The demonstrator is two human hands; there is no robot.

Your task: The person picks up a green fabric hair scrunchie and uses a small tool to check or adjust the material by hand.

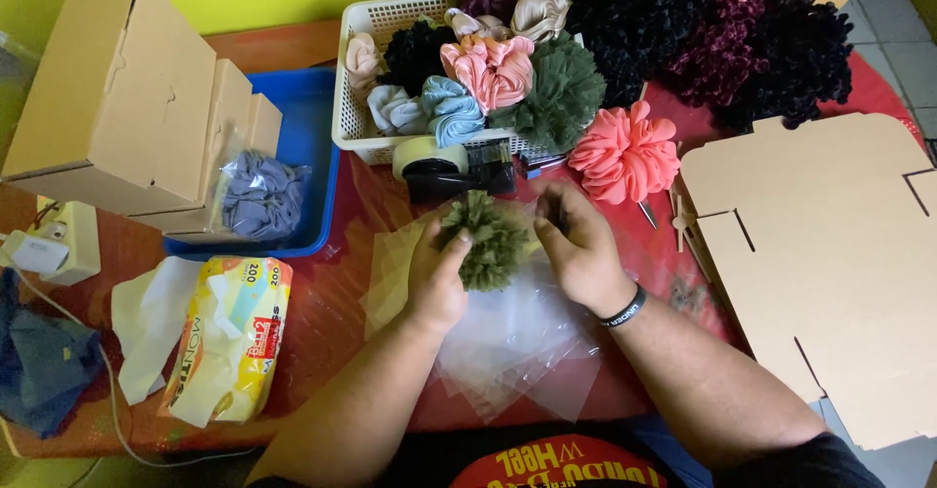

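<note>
My left hand (pixel 436 275) grips an olive green ruffled scrunchie (pixel 488 241) above a loose stack of clear plastic bags (pixel 517 337) on the red table. On the scrunchie's right side my right hand (pixel 578 246), a black wristband on its wrist, has its fingers curled at the edge of a clear bag. What exactly those fingers pinch is hard to see.
A white basket (pixel 353 107) of coloured scrunchies stands behind, with a tape dispenser (pixel 451 168) in front. Dark scrunchies pile at back right beside a pink one (pixel 625 156). Flat cardboard (pixel 830 254) lies right; boxes (pixel 117 98), a blue tray (pixel 307 137) and a tissue pack (pixel 229 337) left.
</note>
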